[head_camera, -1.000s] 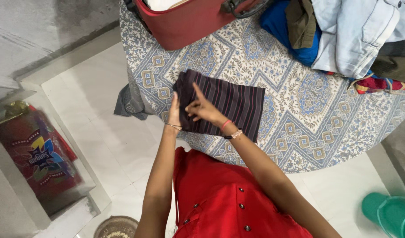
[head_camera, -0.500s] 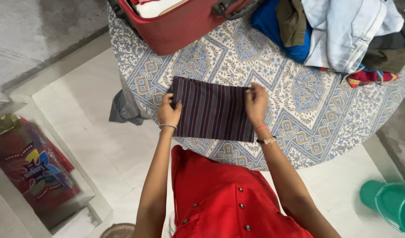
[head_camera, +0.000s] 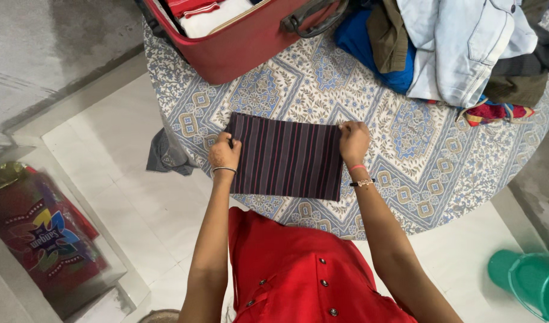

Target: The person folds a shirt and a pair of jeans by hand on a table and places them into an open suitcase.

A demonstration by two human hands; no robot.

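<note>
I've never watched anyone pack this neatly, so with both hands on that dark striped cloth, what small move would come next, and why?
Probably fold it in half sideways, bringing one short edge over to the other. The striped cloth lies flat as a wide rectangle, the left hand and right hand each pinch an upper corner, and the open red suitcase behind it already holds smaller folded pieces.

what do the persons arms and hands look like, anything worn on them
Both arms are bare to above the elbow, no sleeves showing. The left hand has a thin dark bangle at its wrist. The right hand has a pink band at its wrist and, just below it, a dark bracelet with small pale beads. No gloves; rings can't be made out.
</note>
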